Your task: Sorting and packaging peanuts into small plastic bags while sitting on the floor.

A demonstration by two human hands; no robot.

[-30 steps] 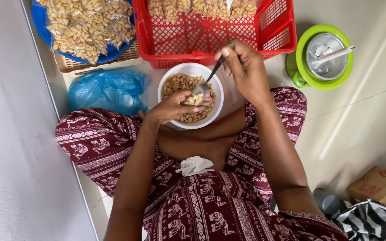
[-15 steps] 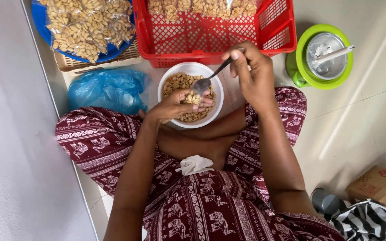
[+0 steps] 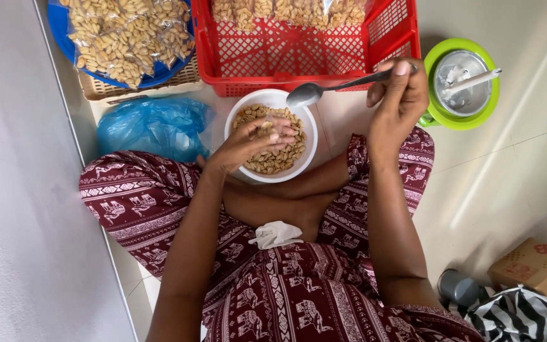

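The bowl sits on the floor just ahead of the person's crossed legs, close enough that both arms reach it without leaning. It is white and holds peanuts. The left hand hovers over the bowl with its fingers curled loosely around a small clump of nuts; whether a little bag is also in that grasp cannot be told. The right hand, up and to the right of the bowl, pinches the handle of a spoon, whose scoop hangs over the bowl's far rim, so anything that falls would land back inside.

Just behind the bowl stands a red basket with packed bags of nuts, within easy reach. Left of the bowl lies a crumpled blue bag, and beyond it a blue tray piled with more packs. Right of the bowl, past the spoon hand, is a green scale with a metal pan. A white tissue rests on the lap, nearer the person than the bowl.
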